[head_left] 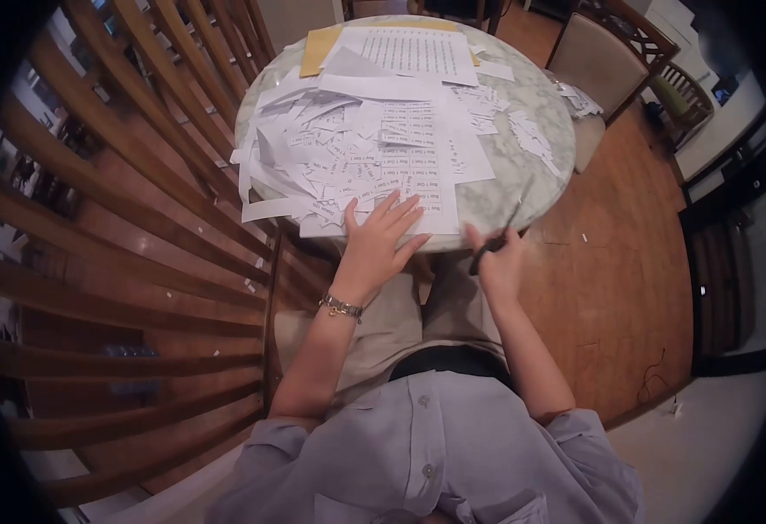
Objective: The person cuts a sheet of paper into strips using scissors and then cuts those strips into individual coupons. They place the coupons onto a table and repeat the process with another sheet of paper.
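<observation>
My left hand (381, 240) lies with spread fingers on the lower edge of a printed sheet (446, 188) at the near rim of the round table. In my right hand (499, 262), just right of the sheet and at the table's edge, is a pair of black-handled scissors (490, 248), its blades pointing up and away over the tabletop. Beside and under the left part of the sheet spreads a pile of cut paper slips (322, 162) and strips. A further group of slips (533, 140) rests on the right of the table.
The marble table (522, 92) also bears a printed page (400, 51) over a yellow envelope (316, 51) at the far side. Wooden railing slats (151, 223) stand at the left. A padded chair (599, 65) with paper slips on its seat is at the right.
</observation>
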`<state>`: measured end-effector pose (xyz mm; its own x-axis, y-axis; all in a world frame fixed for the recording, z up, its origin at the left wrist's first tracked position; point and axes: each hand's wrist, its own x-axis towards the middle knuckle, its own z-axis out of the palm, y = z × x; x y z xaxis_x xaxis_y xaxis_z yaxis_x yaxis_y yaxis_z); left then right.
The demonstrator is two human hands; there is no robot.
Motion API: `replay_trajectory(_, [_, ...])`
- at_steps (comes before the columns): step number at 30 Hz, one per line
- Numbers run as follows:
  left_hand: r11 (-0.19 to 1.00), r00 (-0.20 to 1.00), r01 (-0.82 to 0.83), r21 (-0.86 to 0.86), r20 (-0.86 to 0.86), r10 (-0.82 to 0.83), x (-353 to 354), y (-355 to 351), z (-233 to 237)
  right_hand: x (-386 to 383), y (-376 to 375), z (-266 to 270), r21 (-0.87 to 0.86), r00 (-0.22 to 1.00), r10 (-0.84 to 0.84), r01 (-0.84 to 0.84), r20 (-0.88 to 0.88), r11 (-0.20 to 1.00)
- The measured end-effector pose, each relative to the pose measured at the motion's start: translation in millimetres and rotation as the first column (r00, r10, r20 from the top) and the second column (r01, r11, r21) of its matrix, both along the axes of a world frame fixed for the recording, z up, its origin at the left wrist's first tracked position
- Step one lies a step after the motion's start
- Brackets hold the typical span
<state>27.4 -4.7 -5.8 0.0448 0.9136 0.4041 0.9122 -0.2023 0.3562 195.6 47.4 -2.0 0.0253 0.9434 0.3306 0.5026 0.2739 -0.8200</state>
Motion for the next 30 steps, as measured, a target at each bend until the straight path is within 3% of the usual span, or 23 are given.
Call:
replay_trajectory(6, [0.996, 0.999, 0.034, 0.080, -0.005, -0.034, 9, 0, -3, 4, -3, 4, -0.133, 0.997, -0.007, 0.017, 0.072, 0.991])
replay_trajectory(8, [0.997, 1.000, -0.001, 0.072, -0.023, 0.002, 5, 3, -4, 5, 5, -7, -0.209, 0.987, 0.008, -0.042, -0.159, 0.977])
replay_trajectory(9, [0.999, 0.999, -0.023, 0.038, -0.046, 0.025, 3, 4, -5, 6, -1, 2, -0.313, 0.918, 0.007, -0.143, -0.397, 0.939])
replay_trajectory(10, [0.998, 0.999, -0.035, 0.052, -0.036, 0.037, 0, 5, -5, 7, -1, -3, -0.301, 0.921, 0.023, -0.150, -0.388, 0.942])
replay_trajectory(12, [0.999, 0.994, -0.032, 0.013, -0.103, 0.034, -7, 7, -3, 10, 1, -12, -0.275, 0.794, 0.027, -0.242, -0.608, 0.930])
replay_trajectory(14, [0.999, 0.994, -0.047, 0.016, -0.097, 0.049, -12, 8, -3, 13, 1, -17, -0.275, 0.795, 0.063, -0.282, -0.604, 0.919])
replay_trajectory(16, [0.998, 0.991, -0.046, 0.033, -0.122, 0.050, -18, 10, -3, 11, 1, -21, -0.153, 0.737, 0.076, -0.239, -0.671, 0.959])
replay_trajectory(20, [0.996, 0.986, -0.074, 0.060, -0.148, 0.082, -21, 10, -1, 13, 10, -31, -0.135, 0.773, 0.092, -0.225, -0.628, 0.965])
replay_trajectory(22, [0.996, 0.985, -0.077, 0.048, -0.151, 0.084, -18, 9, -1, 13, 15, -41, -0.053, 0.955, 0.121, -0.140, -0.271, 0.989])
replay_trajectory(23, [0.995, 0.986, -0.056, 0.085, -0.151, 0.069, -16, 9, -3, 10, 13, -42, -0.059, 0.954, 0.129, -0.150, -0.270, 0.987])
replay_trajectory(26, [0.992, 0.985, -0.029, 0.121, -0.168, 0.049, -10, 12, -4, -1, 1, -34, -0.124, 0.939, 0.142, -0.189, -0.314, 0.974])
replay_trajectory(28, [0.994, 0.984, -0.018, 0.107, -0.175, 0.036, -8, 11, -6, -7, -12, -4, -0.293, 0.786, 0.119, -0.360, -0.606, 0.886])
replay_trajectory(30, [0.997, 0.982, -0.027, 0.072, -0.184, 0.040, -7, 13, -7, -11, -14, 6, -0.289, 0.776, 0.126, -0.373, -0.618, 0.882])
